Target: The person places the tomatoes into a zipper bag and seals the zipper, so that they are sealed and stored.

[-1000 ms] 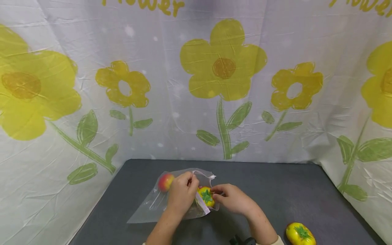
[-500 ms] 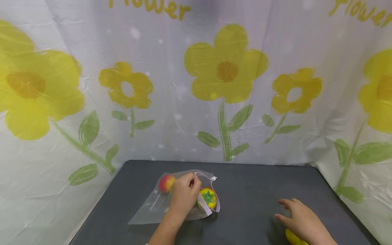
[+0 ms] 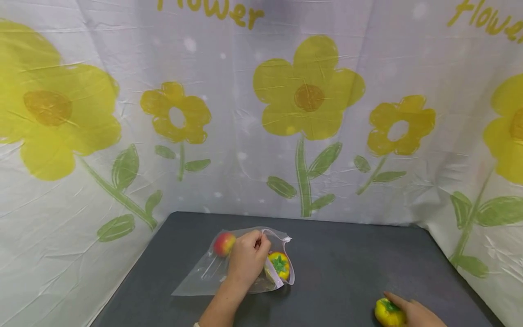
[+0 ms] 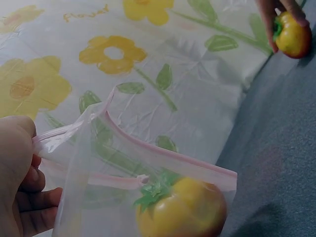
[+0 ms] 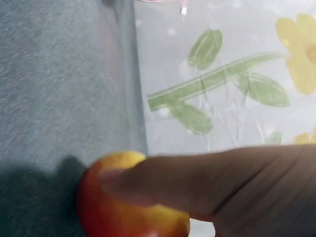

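My left hand (image 3: 247, 256) pinches the rim of a clear zip bag (image 3: 200, 281) lying on the dark table. The bag's mouth, edged in pink, gapes to the right. Just inside the mouth sits a yellow toy fruit (image 3: 279, 265) with a green leafy top, like a persimmon; deeper in lies a round red-and-yellow toy fruit (image 3: 224, 244). At the lower right, my right hand (image 3: 422, 315) grips a second yellow toy fruit (image 3: 386, 314) of the leafy kind, on or just above the table. Its reddish underside (image 5: 98, 207) shows beneath the thumb in the right wrist view.
The dark grey table (image 3: 327, 259) has its back edge against a white cloth (image 3: 229, 190) printed with yellow flowers. The same cloth hangs along the left and right sides.
My right hand has left the fruit at the bag's mouth, moved right and down, and taken hold of the second leafy-topped fruit. The left hand stays at the bag's rim.
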Motion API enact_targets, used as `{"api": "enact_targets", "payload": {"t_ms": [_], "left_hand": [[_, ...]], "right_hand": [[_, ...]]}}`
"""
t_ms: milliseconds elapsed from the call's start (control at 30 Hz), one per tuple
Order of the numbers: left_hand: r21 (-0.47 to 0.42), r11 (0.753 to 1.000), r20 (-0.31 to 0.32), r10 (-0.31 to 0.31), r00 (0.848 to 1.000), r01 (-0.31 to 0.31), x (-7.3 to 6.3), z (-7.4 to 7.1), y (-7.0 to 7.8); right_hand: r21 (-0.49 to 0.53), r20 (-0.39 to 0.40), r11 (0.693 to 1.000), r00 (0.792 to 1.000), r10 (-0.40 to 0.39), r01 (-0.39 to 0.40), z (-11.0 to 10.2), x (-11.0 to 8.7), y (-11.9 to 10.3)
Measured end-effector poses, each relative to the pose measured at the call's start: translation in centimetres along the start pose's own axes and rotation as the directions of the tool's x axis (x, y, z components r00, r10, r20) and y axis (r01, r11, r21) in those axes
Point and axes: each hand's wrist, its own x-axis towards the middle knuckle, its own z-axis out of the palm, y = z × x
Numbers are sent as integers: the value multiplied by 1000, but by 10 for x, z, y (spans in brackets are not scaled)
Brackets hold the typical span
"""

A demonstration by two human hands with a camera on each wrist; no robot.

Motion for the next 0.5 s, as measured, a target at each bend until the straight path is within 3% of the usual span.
{"api": "enact_targets", "payload": {"t_ms": [100, 233, 367, 500], "left_hand": [[-1, 1000, 4, -3, 1000, 3, 0, -1, 0], [-2, 1000, -18, 14, 1000, -14, 2, -1, -3], [12, 999, -50, 37, 998, -36, 3, -1, -4], [22, 999, -51, 40, 998, -39, 2, -1, -2]], "right_hand": [[67, -31, 998, 999, 15, -13, -23, -27, -70], [189, -91, 978, 993, -73, 89, -55, -55, -164], [174, -135, 946, 958, -253, 275, -62, -46, -209], [59, -162, 932, 925, -344, 357, -48, -35, -245]]}}
